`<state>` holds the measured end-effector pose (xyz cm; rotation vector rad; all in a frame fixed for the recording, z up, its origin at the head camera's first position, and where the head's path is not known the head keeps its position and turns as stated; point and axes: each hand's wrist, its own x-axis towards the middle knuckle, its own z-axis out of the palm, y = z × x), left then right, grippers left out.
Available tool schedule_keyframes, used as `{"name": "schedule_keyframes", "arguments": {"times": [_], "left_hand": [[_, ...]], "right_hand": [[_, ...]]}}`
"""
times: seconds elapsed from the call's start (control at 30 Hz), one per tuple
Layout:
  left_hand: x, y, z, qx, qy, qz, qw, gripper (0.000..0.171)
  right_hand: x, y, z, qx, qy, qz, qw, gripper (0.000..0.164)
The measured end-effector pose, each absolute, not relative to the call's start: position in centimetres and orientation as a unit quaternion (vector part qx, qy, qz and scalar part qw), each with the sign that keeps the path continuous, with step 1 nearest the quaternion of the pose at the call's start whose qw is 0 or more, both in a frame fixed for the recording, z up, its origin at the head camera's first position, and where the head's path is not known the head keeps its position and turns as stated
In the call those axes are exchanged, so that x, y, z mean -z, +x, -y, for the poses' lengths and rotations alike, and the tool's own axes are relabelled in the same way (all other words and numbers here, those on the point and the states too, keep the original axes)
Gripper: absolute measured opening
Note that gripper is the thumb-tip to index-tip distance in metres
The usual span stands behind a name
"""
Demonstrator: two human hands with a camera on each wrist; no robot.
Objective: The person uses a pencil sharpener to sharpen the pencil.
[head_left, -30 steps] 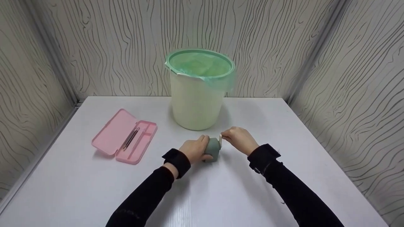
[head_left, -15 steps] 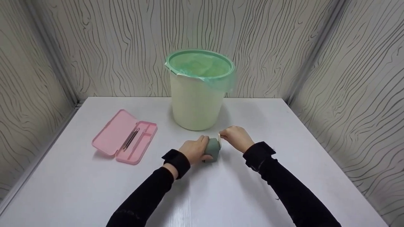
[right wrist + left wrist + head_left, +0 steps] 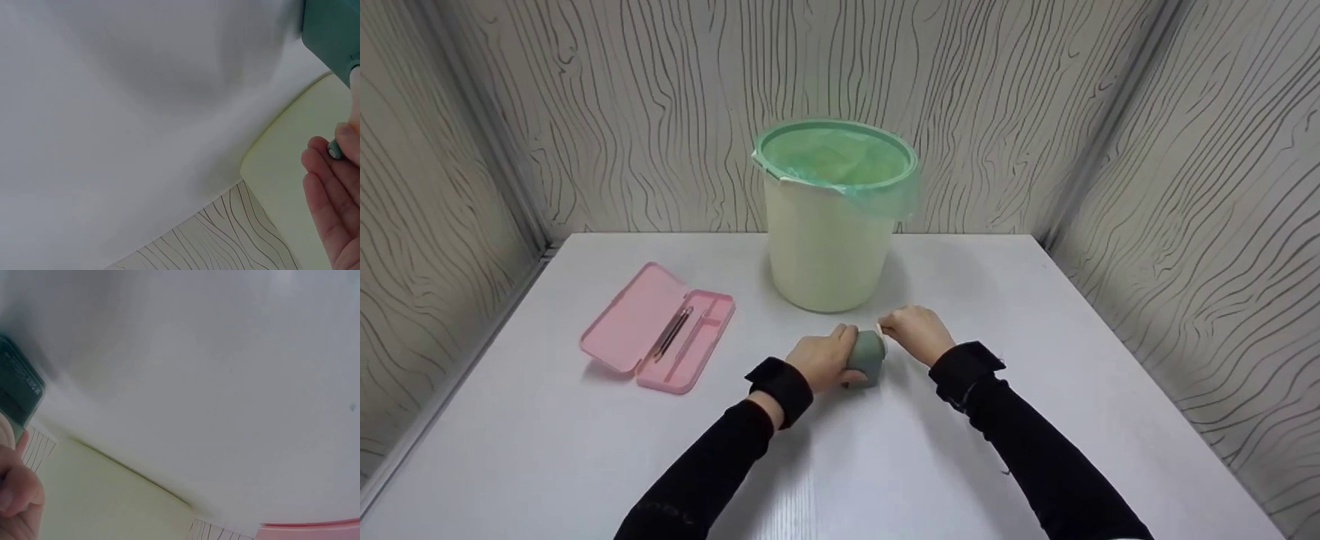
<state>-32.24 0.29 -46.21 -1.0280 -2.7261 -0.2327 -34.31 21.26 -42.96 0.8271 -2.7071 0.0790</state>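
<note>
In the head view my left hand (image 3: 821, 361) grips the green body of a small hand-crank pencil sharpener (image 3: 866, 358) on the white table. Part of that sharpener (image 3: 19, 382), with dark see-through plastic and faint lettering, shows at the edge of the left wrist view. On its right side is a cream crank arm (image 3: 880, 332). My right hand (image 3: 916, 331) pinches the end of this crank. The right wrist view shows the crank's green knob (image 3: 335, 149) between the thumb and curled fingers. Most of the sharpener's left side is hidden behind my left hand.
A pale bin (image 3: 829, 247) with a green rim and a green bag liner stands behind my hands. To the left lies an open pink pencil case (image 3: 690, 367) holding dark pencils (image 3: 672, 334). Patterned panels (image 3: 660, 112) wall the table at the back and sides.
My right hand has shifted a little left, toward the sharpener, moving with the crank, whose arm has changed its slant. The left hand and sharpener have stayed in place.
</note>
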Motion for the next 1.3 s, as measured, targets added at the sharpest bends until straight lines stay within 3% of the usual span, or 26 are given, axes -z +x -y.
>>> {"name": "schedule_keyframes", "arguments": {"times": [0.3,0.43,0.77,1.3], "left_hand": [[46.4,-32.0,-0.5,0.077,-0.348,0.925,0.129,0.064],[46.3,-32.0,-0.5,0.073,-0.348,0.925,0.135,0.064],[46.1,-32.0,-0.7,0.078,-0.319,0.94,0.091,0.062],[46.3,-31.5,-1.0,0.089,-0.302,0.943,0.106,0.062]], "right_hand": [[45.4,-33.9,-21.7,-0.05,0.266,0.958,0.093,0.009],[46.0,-33.4,-22.1,-0.066,0.268,0.956,0.099,0.007],[46.9,-31.9,-22.6,-0.105,0.275,0.951,0.09,0.007],[46.7,-29.9,-23.1,-0.092,0.315,0.941,0.086,0.015]]}}
